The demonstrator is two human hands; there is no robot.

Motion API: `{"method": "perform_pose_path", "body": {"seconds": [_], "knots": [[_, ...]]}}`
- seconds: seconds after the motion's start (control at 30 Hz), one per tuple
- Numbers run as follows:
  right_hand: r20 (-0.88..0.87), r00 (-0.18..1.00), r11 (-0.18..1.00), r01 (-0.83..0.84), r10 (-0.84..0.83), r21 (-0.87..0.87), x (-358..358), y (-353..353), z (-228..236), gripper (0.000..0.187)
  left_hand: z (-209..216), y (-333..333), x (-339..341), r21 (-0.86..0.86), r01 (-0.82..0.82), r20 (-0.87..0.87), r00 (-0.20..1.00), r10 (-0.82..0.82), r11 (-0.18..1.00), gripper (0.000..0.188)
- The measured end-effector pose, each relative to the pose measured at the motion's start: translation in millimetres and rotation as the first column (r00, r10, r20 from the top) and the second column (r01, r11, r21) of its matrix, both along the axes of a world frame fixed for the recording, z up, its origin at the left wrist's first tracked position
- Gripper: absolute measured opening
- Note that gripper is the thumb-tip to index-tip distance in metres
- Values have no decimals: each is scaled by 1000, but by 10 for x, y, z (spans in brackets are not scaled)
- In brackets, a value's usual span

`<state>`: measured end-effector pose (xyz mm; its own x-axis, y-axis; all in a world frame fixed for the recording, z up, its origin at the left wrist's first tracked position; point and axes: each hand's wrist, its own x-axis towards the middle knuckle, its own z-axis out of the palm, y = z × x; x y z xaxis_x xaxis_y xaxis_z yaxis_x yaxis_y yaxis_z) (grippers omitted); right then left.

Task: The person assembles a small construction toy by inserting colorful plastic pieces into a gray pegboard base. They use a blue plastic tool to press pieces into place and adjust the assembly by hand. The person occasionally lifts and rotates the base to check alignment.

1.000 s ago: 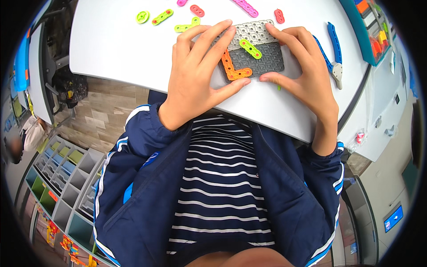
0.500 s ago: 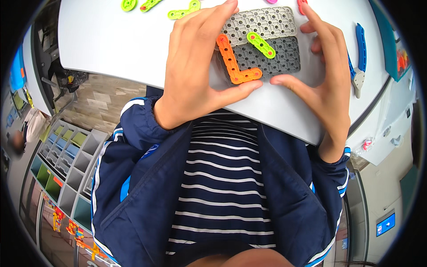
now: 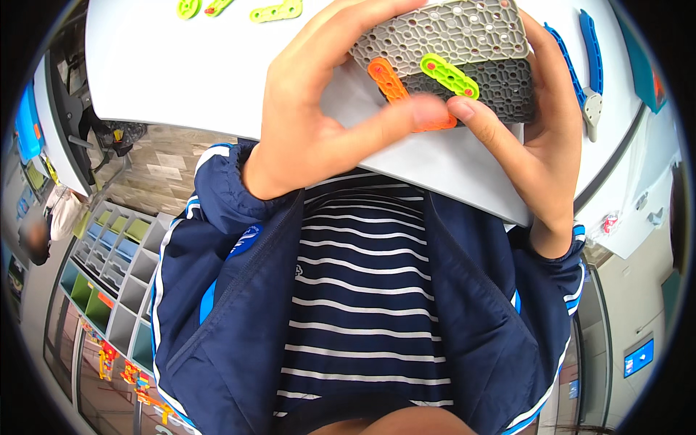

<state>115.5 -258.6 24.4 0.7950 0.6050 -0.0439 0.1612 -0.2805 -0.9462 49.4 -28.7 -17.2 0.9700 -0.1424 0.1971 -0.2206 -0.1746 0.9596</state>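
Both hands grip a building-block assembly raised off the white table. It has a light grey perforated plate (image 3: 464, 32) on the far side and a dark grey perforated plate (image 3: 504, 90) nearer me. An orange L-shaped beam (image 3: 388, 78) is fixed along the left, and a short lime beam (image 3: 449, 76) with red pegs lies slantwise across both plates. My left hand (image 3: 308, 109) is closed around the left side, its thumb across the orange beam and hiding part of it. With its fingers behind the right edge, my right hand (image 3: 540, 145) presses its thumb near the lime beam's lower end.
A plier-like tool (image 3: 593, 51) with blue handles and a grey head lies to the right on the white table (image 3: 159, 65). At the far left are a lime wheel (image 3: 188, 7) and a lime angled beam (image 3: 277, 11). A teal tray (image 3: 638, 58) stands at the right edge.
The assembly has shifted right and tilted. My left thumb has slid right over the orange beam, and my right fingers have closed in around the right edge.
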Motion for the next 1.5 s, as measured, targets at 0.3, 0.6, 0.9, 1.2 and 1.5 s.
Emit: {"method": "perform_pose_path", "body": {"seconds": [0.3,0.6,0.9,1.2,1.5], "knots": [[178,975,991,-124,132,-58,91,-118,35,76,128,-45,9,-245,-32,-153,988,-6,969,57],[154,988,1000,5,-2,-22,-34,-179,66,68,-10,42,-116,-101,-70,72,994,78,992,62],[128,991,999,-36,32,24,-48,-162,83,57,-3,39,-117,-110,-66,53,996,72,992,63],[147,989,998,-33,26,45,-86,-106,73,54,64,-8,-67,-86,-19,88,996,26,996,62],[283,958,999,-45,44,-2,-97,-108,87,44,212,-120,-88,57,-78,-49,996,81,995,35]]}}
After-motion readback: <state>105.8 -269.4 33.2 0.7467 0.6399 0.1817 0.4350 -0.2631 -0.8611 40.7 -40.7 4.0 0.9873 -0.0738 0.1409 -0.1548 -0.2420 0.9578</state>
